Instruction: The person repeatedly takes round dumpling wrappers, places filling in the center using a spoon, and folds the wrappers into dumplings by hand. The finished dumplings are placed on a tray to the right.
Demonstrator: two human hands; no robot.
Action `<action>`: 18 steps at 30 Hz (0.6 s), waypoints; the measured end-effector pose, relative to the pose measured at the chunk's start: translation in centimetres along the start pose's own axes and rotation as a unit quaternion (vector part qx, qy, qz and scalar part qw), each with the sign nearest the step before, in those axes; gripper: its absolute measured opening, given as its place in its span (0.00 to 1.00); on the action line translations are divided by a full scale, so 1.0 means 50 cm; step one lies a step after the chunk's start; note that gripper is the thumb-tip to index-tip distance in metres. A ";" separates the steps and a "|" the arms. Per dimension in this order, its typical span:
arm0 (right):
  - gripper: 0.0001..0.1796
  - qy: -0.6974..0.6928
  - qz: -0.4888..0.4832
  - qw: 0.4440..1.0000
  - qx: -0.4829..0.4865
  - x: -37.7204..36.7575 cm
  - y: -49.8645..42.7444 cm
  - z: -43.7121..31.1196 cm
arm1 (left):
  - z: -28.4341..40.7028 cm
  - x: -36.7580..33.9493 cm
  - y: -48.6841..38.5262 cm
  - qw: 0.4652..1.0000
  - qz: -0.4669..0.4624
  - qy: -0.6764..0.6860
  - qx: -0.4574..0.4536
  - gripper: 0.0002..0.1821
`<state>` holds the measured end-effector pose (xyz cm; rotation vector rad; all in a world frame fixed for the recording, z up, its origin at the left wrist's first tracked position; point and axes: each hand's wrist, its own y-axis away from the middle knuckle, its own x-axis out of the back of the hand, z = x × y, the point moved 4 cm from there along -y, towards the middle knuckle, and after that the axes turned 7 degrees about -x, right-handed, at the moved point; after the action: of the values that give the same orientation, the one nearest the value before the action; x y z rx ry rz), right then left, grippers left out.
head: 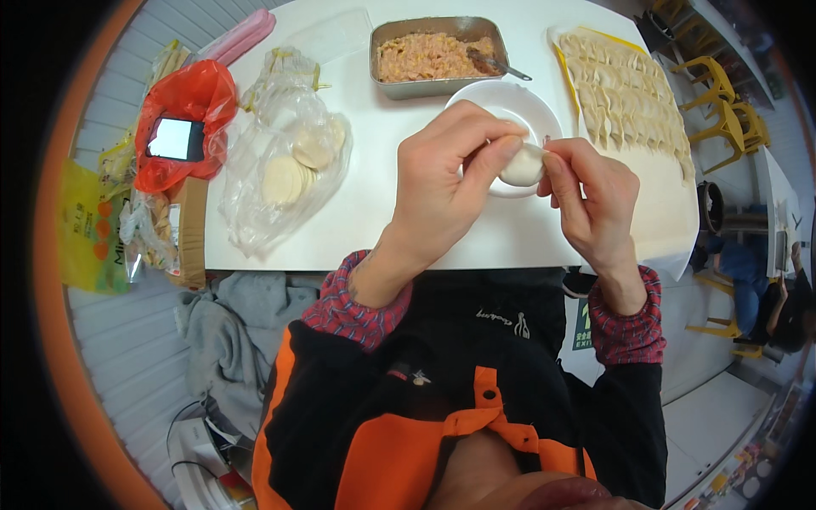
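Note:
Between both hands, above a white bowl (468, 95), is a folded dumpling (523, 167). My left hand (449, 162) pinches its left and upper edge between thumb and fingers. On the other side, my right hand (593, 191) grips its right end. Behind the bowl stands a metal pan (408, 89) of minced filling (427, 56), with a spoon (500, 65) resting over its rim. Finished dumplings (621, 89) lie in rows on a floured tray (650, 210) to the right. Round dough wrappers (287, 180) are stacked in a clear plastic bag (248, 217) at the left.
A red plastic bag (217, 83) with a phone (175, 139) on it sits beyond the table's left edge, above a cardboard box (191, 236). A pink roll (245, 35) lies farther back. Yellow stools (717, 127) and a seated person (790, 299) are at the far right.

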<state>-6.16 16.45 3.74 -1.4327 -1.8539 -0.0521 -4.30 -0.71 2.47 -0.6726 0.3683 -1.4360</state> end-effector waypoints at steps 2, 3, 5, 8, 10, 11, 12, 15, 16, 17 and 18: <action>0.03 -0.034 0.056 0.997 -0.033 0.002 0.008 0.004 | -0.010 -0.004 0.009 0.985 0.061 0.143 0.070 0.10; 0.04 -0.043 0.063 0.996 -0.039 0.001 0.012 0.005 | -0.014 -0.007 0.016 0.967 0.092 0.214 0.106 0.12; 0.05 -0.061 0.071 0.994 -0.060 -0.004 0.017 0.006 | -0.013 -0.015 0.026 0.969 0.058 0.209 0.122 0.15; 0.05 -0.093 0.071 0.990 -0.076 -0.013 0.020 0.005 | -0.014 -0.016 0.030 0.985 0.046 0.126 0.112 0.11; 0.05 -0.100 0.065 0.989 -0.082 -0.016 0.017 0.003 | -0.012 -0.010 0.027 0.994 0.049 0.024 0.098 0.09; 0.05 -0.109 0.058 0.989 -0.087 -0.017 0.017 0.002 | -0.012 -0.008 0.024 0.994 0.048 -0.024 0.096 0.08; 0.05 -0.130 0.043 0.987 -0.087 -0.018 0.014 0.002 | -0.007 -0.006 0.021 0.994 0.066 -0.048 0.073 0.07; 0.11 -0.211 0.015 0.970 -0.118 -0.012 0.016 0.005 | 0.006 0.003 0.017 0.988 0.101 -0.118 0.011 0.07; 0.15 -0.229 0.003 0.964 -0.136 -0.006 0.020 0.006 | 0.007 0.004 0.016 0.988 0.105 -0.116 0.011 0.07; 0.16 -0.277 0.004 0.951 -0.136 -0.004 0.018 0.008 | 0.008 0.005 0.016 0.988 0.109 -0.113 0.002 0.06; 0.16 -0.268 -0.005 0.956 -0.122 0.000 0.015 0.006 | 0.008 0.006 0.017 0.987 0.116 -0.115 -0.001 0.05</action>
<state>-5.68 16.87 3.20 -1.7310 -2.3580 0.1203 -3.35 -0.92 2.30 -0.7623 0.2589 -1.1240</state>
